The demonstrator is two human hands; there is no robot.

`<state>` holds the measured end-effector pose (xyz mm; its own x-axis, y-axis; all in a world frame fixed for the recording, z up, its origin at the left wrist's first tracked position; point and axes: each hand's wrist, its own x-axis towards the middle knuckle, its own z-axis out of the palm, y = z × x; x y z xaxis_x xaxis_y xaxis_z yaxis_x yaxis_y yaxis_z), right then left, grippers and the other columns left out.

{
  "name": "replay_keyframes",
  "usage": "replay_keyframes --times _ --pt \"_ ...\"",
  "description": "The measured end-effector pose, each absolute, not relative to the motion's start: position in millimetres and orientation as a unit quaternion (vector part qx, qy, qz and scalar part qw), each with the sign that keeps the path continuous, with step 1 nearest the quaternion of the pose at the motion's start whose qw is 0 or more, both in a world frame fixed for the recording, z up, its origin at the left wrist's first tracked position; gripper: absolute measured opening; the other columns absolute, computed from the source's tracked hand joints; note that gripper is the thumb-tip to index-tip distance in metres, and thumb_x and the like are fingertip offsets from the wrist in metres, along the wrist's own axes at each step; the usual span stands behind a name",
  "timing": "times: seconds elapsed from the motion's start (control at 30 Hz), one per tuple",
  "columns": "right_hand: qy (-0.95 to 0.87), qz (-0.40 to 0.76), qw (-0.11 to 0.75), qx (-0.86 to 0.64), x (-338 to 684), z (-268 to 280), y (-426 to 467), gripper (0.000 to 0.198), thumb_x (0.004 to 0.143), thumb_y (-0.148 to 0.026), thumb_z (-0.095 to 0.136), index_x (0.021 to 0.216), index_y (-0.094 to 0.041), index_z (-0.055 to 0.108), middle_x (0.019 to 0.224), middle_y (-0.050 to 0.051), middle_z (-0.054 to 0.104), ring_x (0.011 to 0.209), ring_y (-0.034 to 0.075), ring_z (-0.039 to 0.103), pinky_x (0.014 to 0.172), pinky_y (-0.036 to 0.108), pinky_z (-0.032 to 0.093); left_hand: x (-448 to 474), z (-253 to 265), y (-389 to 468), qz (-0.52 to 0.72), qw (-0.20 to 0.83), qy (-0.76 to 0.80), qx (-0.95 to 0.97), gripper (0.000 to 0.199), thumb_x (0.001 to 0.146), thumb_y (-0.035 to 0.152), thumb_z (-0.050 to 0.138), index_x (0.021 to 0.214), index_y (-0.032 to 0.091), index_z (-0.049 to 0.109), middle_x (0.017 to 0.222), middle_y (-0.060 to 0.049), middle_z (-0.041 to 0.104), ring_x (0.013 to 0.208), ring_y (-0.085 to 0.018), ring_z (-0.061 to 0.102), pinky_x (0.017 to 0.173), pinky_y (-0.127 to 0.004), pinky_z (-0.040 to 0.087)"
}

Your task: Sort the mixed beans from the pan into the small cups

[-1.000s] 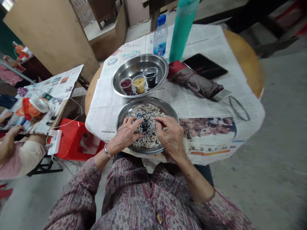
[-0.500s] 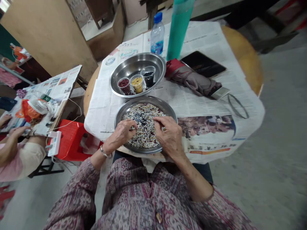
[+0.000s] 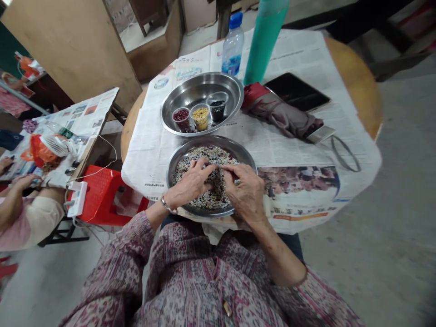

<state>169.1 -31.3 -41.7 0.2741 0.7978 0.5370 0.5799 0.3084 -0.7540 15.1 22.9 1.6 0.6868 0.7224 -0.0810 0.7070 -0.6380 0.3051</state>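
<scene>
A round steel pan [image 3: 173, 156] near me holds a spread of mixed white, dark, red and yellow grains [image 3: 213, 202]. Over its middle, my left hand [image 3: 194, 181] has its thumb and fingers apart, with no object visible in it. My right hand [image 3: 245, 188] reaches over the pan's right side with curled fingers, its index fingertip close to the left one. Whatever it pinches is too small to make out. Behind stands a deeper steel basin [image 3: 166, 109] with a cup of red beans [image 3: 181, 120], a cup of yellow grains [image 3: 200, 119] and a cup of black grains [image 3: 217, 110].
Newspaper [image 3: 143, 150] covers the round table. A blue-capped bottle [image 3: 233, 45], a teal bottle [image 3: 265, 41], a folded umbrella [image 3: 277, 111] and a dark tablet [image 3: 296, 91] stand or lie behind. Left are a red stool [image 3: 100, 195] and another person's arm [image 3: 15, 200] at a second table.
My left hand has moved right and forward over the grains, its fingers spreading from a pinch. My right hand stays over the pan's right side. The view has shifted slightly.
</scene>
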Motion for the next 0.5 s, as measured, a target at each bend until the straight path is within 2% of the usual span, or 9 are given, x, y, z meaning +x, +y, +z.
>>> replay_keyframes --times 0.1,0.2,0.33,0.5 --pt "-0.597 0.098 0.543 -0.582 169.5 -41.7 -31.0 0.020 0.092 -0.020 0.051 0.093 -0.022 0.072 0.092 0.006 0.076 0.088 0.022 0.068 0.086 0.039 0.055 26.2 -4.1 32.1 0.033 0.174 0.375 0.910 0.030 0.089 0.005 0.052 0.115 0.015 0.062 0.110 -0.009 0.061 0.107 -0.023 0.058 0.100 -0.042 0.051" --pt "-0.599 0.096 0.548 -0.576 169.9 -41.6 -31.5 0.020 0.092 -0.019 0.052 0.093 -0.021 0.071 0.091 0.006 0.075 0.088 0.022 0.068 0.085 0.039 0.055 26.2 -3.4 33.3 0.041 0.197 0.379 0.903 0.022 0.085 0.003 0.053 0.098 0.015 0.066 0.096 -0.006 0.065 0.095 -0.020 0.062 0.094 -0.038 0.053" --pt "-0.602 0.100 0.552 -0.569 170.7 -40.7 -32.3 0.020 0.092 -0.018 0.051 0.094 -0.021 0.071 0.092 0.006 0.075 0.088 0.021 0.068 0.085 0.039 0.055 7.5 5.2 16.9 0.061 0.247 0.367 0.895 0.015 0.085 0.007 0.058 0.091 0.017 0.068 0.090 -0.001 0.068 0.086 -0.015 0.064 0.090 -0.032 0.051" --pt "-0.604 0.104 0.552 -0.566 171.3 -39.3 -32.4 0.020 0.092 -0.016 0.051 0.095 -0.021 0.070 0.092 0.006 0.075 0.088 0.021 0.068 0.085 0.039 0.055 -21.9 20.7 -11.3 0.016 0.232 0.359 0.904 0.017 0.092 0.010 0.054 0.097 0.021 0.066 0.096 -0.001 0.068 0.096 -0.016 0.063 0.098 -0.033 0.049"
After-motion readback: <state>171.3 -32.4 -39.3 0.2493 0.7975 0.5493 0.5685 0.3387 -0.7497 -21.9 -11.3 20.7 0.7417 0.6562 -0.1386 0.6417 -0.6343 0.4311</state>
